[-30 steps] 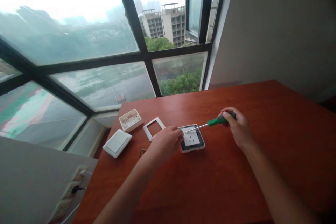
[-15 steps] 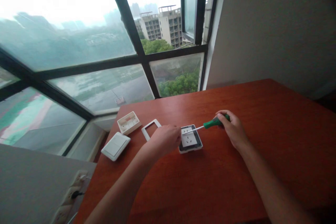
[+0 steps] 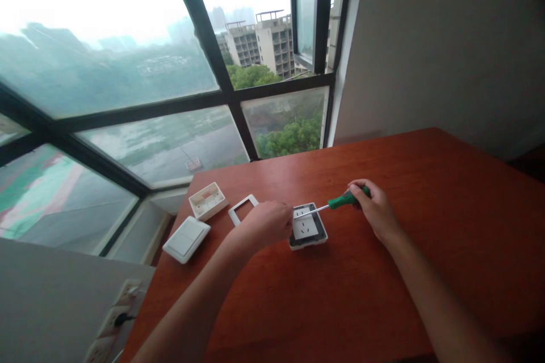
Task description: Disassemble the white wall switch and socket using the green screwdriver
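A green-handled screwdriver (image 3: 340,200) is in my right hand (image 3: 378,209), whose fingers wrap the end of the handle. Its metal shaft slopes down leftward across the white wall socket (image 3: 306,229), which lies face up with its dark mounting border exposed. At the socket's left edge is my left hand (image 3: 270,224), fingers curled closed by the screwdriver tip. That hand covers the tip and whatever its fingertips hold. A white cover frame (image 3: 233,217) lies partly behind my left hand.
Left on the reddish wooden table (image 3: 383,295) are a cream back box (image 3: 208,202) and a white wall switch (image 3: 186,239). Windows (image 3: 170,108) border the table's far side. Wall outlets (image 3: 114,320), one with a black plug, sit low at left.
The view has shifted very slightly. Both hands, the screwdriver and the socket keep almost the same places relative to each other.
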{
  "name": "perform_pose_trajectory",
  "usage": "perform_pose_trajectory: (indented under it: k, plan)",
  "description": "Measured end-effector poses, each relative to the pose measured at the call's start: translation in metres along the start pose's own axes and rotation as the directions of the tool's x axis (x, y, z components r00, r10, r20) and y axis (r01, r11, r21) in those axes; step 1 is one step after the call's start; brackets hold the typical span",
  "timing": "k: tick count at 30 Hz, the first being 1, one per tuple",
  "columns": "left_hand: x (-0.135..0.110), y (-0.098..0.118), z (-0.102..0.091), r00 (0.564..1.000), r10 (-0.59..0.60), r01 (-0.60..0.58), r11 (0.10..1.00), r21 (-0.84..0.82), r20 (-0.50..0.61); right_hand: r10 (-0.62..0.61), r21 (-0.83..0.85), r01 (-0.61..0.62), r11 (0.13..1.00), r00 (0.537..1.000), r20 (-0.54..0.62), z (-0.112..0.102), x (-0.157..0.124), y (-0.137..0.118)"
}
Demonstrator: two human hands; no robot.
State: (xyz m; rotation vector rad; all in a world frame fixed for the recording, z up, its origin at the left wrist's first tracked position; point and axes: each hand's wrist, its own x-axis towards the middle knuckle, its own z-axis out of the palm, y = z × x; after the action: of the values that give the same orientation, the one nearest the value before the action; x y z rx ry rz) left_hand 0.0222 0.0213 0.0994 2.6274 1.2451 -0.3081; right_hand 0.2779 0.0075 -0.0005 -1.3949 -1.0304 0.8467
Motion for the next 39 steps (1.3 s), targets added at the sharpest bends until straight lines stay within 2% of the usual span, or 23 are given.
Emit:
perform_pose_trajectory:
  k: [11, 27, 32, 39]
  plan:
    - [0.002, 0.0, 0.007, 0.999, 0.008, -0.005, 0.998, 0.068, -0.044, 0.003, -0.017, -0.003, 1.0, 1.0, 0.004, 0.0, -0.001, -0.003]
    - [0.003, -0.001, 0.011, 1.0, 0.003, -0.002, 0.999, 0.044, -0.004, -0.011, -0.038, 0.011, 0.999, 1.0, -0.012, 0.0, -0.001, -0.003]
    - [0.001, -0.002, 0.013, 1.0, 0.015, -0.015, 1.0, 0.012, -0.009, -0.017, -0.034, 0.017, 0.999, 1.0, -0.002, 0.0, -0.002, -0.004]
    - [-0.003, -0.008, 0.024, 0.996, 0.005, -0.012, 0.997, -0.079, -0.085, -0.017, -0.036, 0.017, 0.999, 1.0, 0.0, 0.0, -0.002, -0.005]
